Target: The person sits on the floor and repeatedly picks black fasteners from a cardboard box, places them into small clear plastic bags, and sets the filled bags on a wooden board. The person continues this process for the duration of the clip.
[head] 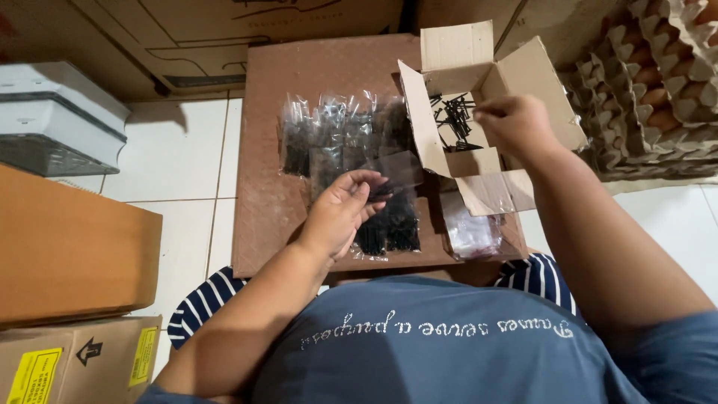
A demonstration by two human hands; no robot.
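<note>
Fingers (pixel 490 111) over box (pixel 464 161) of screws (pixel 454 123)

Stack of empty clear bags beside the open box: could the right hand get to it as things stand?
Probably yes. The right hand hovers over the open box, the stack of empty clear bags lies just below it on the brown board, uncovered.

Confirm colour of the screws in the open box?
Black screws, loose in the open cardboard box; head view.

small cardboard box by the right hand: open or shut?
Open. The small cardboard box has its flaps folded outward, and loose black screws show inside.
</note>
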